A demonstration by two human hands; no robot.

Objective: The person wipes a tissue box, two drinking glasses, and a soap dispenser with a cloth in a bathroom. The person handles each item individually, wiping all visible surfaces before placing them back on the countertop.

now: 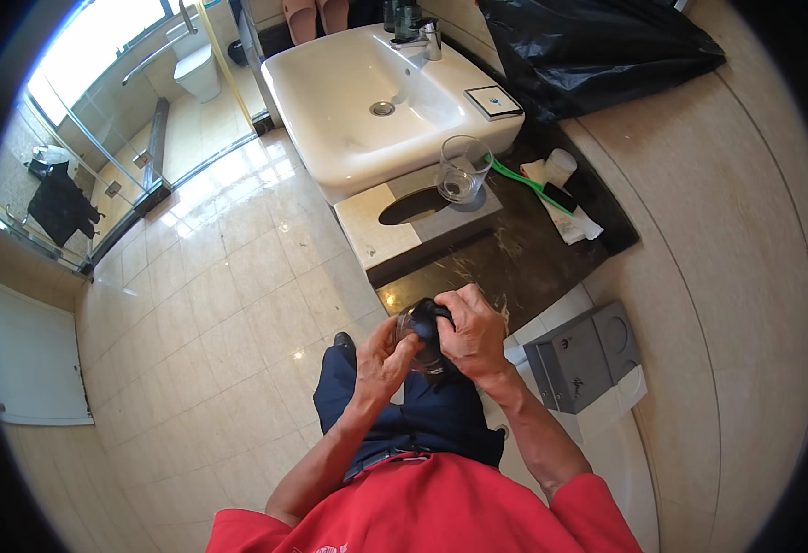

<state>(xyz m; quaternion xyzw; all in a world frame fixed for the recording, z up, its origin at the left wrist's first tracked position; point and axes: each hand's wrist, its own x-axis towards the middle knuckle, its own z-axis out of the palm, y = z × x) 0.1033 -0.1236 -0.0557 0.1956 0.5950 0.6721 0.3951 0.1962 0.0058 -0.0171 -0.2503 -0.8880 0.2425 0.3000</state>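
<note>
In front of my waist, just off the edge of the dark marble counter (459, 276), I hold a clear drinking glass (431, 361) tilted. My left hand (384, 361) grips the glass around its side. My right hand (474, 336) pinches a black cloth (426, 318) that is bunched at the glass; how much of it lies inside I cannot tell. Another clear glass (464, 169) stands upright on a tissue box (383, 242) by the basin.
Beyond the box is a white washbasin (335, 131) with a chrome faucet (433, 40). A green-handled brush (525, 181) and a white cup (561, 166) lie at right. A black plastic bag (597, 59) hangs over the counter's back. A grey caddy (584, 359) sits near my right arm.
</note>
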